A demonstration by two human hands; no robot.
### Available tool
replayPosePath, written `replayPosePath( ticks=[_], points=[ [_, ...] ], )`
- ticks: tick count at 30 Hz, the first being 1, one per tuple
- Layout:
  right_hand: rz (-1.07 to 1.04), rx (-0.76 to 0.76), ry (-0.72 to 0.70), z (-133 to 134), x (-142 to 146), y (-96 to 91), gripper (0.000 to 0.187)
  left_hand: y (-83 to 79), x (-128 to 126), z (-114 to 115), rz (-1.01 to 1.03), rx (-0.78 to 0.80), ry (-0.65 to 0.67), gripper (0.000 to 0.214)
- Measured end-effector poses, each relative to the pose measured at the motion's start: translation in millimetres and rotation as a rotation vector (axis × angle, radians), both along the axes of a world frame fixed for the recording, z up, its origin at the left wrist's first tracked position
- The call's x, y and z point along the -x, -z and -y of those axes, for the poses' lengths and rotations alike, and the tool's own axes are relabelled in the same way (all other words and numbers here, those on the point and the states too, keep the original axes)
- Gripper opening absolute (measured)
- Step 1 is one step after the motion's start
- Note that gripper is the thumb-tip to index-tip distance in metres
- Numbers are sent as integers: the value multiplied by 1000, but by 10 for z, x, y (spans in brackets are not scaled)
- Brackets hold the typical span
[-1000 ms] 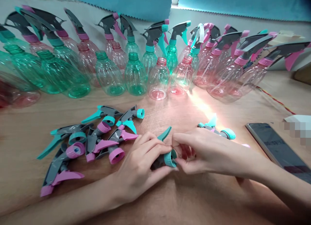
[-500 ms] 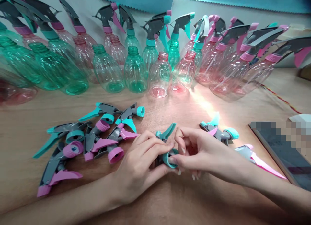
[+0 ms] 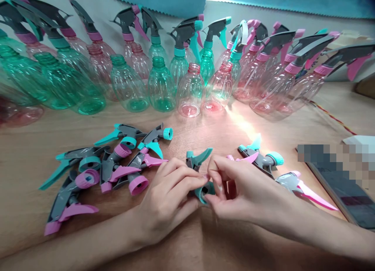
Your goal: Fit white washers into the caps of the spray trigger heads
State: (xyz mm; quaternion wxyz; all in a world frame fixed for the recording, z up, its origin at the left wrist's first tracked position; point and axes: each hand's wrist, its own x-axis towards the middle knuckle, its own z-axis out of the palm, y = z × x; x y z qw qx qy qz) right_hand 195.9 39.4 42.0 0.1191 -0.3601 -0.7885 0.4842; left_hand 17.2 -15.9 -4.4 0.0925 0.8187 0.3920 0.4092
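Observation:
A grey and teal trigger spray head [image 3: 199, 157] lies between my hands, its teal collar turned toward me. My left hand [image 3: 168, 197] is closed round its body from the left. At the collar's right edge, my right hand [image 3: 234, 187] has its thumb and fingers bent and closed; whether a small part sits between them is hidden. Left of my hands lie several loose spray heads, among them a pink one [image 3: 70, 202] and a teal one [image 3: 79, 161]. To the right, a teal spray head [image 3: 262, 158] and a pink one [image 3: 293, 181] rest near my right forearm.
Open-necked green bottles [image 3: 161, 87] and pink bottles [image 3: 190, 93] stand along the back, with several bottles wearing spray heads behind and beside them. A phone [image 3: 340, 185] lies at the right. A twisted cable [image 3: 331, 115] runs across the table at the far right.
My right hand's fingers have drawn in and the thumb has shifted down to the collar's lower edge. My left hand keeps its hold on the spray head. The view has shifted slightly.

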Motion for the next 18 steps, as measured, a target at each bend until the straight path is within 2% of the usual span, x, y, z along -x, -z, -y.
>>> replayPosePath(
  ticks=[5, 11, 14, 18],
  points=[
    [-34, -165, 60, 112, 62, 69, 25, 10, 5, -11, -28, 9, -26, 25],
    [-55, -561, 63, 175, 43, 59, 29, -32, -13, -5, -67, 71, -68, 14],
    [-71, -561, 24, 176, 49, 100, 29, -27, -19, -3, -85, 89, -73, 10],
    [-54, -423, 27, 119, 82, 162, 25, -8, -27, -8, -102, 82, -97, 10]
  ],
)
